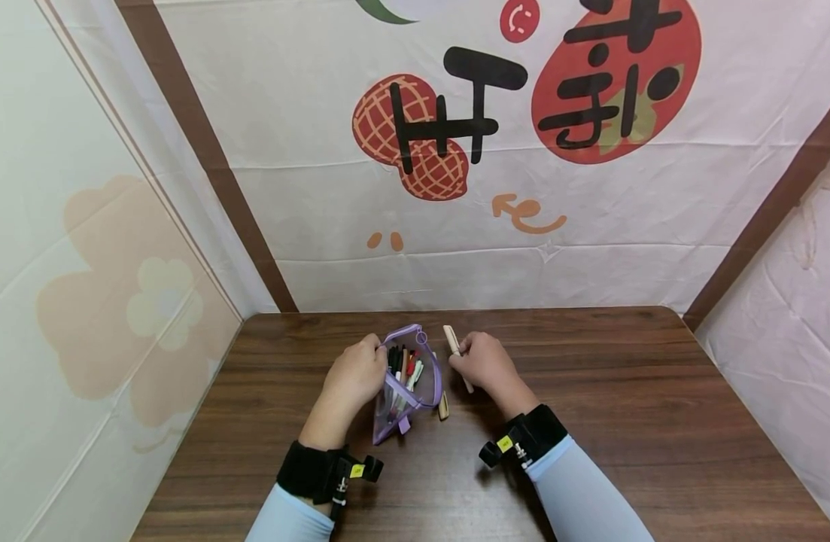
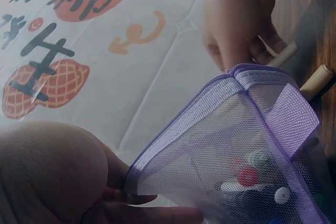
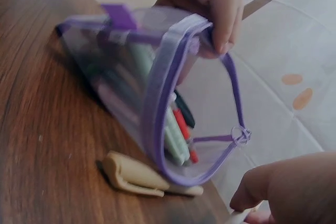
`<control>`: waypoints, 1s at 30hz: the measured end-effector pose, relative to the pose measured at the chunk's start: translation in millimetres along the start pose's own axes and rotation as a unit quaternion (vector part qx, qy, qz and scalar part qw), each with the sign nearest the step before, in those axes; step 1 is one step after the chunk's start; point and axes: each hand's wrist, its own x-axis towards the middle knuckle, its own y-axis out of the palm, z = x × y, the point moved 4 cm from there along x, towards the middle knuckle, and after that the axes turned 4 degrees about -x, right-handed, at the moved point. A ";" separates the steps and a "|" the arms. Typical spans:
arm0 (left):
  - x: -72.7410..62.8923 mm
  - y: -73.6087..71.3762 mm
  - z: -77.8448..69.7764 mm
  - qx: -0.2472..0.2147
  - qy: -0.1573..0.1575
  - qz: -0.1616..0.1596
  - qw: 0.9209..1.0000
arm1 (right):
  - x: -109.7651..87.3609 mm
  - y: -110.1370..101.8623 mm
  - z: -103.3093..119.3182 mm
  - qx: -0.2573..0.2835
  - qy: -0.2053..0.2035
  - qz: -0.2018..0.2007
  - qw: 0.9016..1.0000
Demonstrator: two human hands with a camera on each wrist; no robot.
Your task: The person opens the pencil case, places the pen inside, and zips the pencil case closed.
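Note:
My left hand (image 1: 357, 370) pinches the rim of a purple-edged mesh pencil case (image 1: 430, 380), which stands tilted on the table with its zip mouth open. Inside it several pens (image 3: 182, 123) show, among them red, dark and pale green ones. To the right of the case, my right hand (image 1: 486, 364) holds a slim cream pen (image 1: 451, 339) between thumb and fingers. A beige capped pen (image 3: 137, 174) with a clip lies on the wood, close beside the case; the case partly covers it in the left wrist view.
The brown wood-grain table (image 1: 591, 452) reaches back to a white printed cloth (image 1: 306, 203) hanging behind it. Another pale cloth with a flower print (image 1: 117, 301) hangs along the left side. Each wrist wears a black strap with a small camera (image 1: 523, 440).

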 end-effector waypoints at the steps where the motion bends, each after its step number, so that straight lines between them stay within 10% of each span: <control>1: 0.1 -0.1 0.0 0.001 0.000 0.000 1.000 | -0.1 -0.9 1.1 0.017 -0.002 0.001 1.000; 10: 0.6 -0.1 0.2 0.003 -0.002 0.001 1.000 | -1.4 -8.2 11.0 0.159 -0.031 -0.011 0.987; 21: 0.8 0.0 0.4 0.006 -0.002 0.000 1.000 | -1.3 -10.4 18.8 0.344 -0.031 -0.015 0.938; 30: -0.5 -0.6 -0.7 0.008 -0.003 -0.003 1.000 | -7.7 11.8 28.4 0.389 -0.039 0.026 0.920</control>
